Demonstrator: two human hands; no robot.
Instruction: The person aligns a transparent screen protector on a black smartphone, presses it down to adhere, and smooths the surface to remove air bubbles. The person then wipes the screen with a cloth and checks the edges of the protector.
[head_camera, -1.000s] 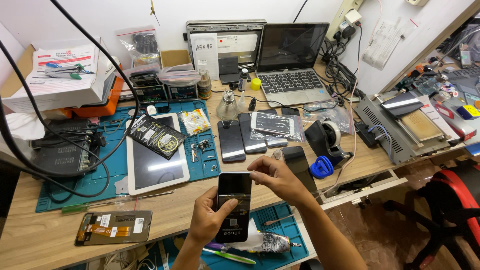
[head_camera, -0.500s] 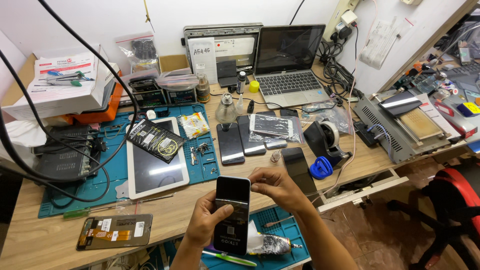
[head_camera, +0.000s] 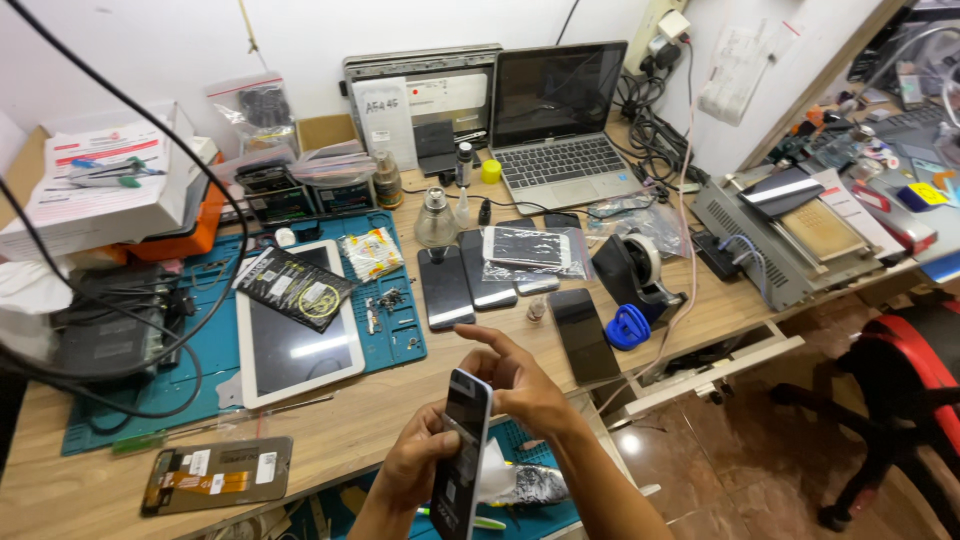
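Observation:
My left hand (head_camera: 418, 467) grips a black smartphone (head_camera: 461, 452) by its side, held upright and turned edge-on toward me, below the bench's front edge. My right hand (head_camera: 518, 382) rests its fingers on the phone's upper right edge, thumb and fingers spread over the top. Under the hands lies a crumpled white wipe (head_camera: 520, 482) on a blue mat (head_camera: 540, 515).
On the wooden bench (head_camera: 380, 400) sit a white tablet (head_camera: 292, 335), several dark phones (head_camera: 445, 285), a loose phone (head_camera: 583, 334), a screen part with flex cable (head_camera: 215, 472), a tape dispenser (head_camera: 636, 272), a laptop (head_camera: 560, 120), cables and boxes. A red chair (head_camera: 905, 390) stands at right.
The phone has turned from facing me to nearly edge-on. My right hand moved from above its top to its upper edge. The view shifted slightly.

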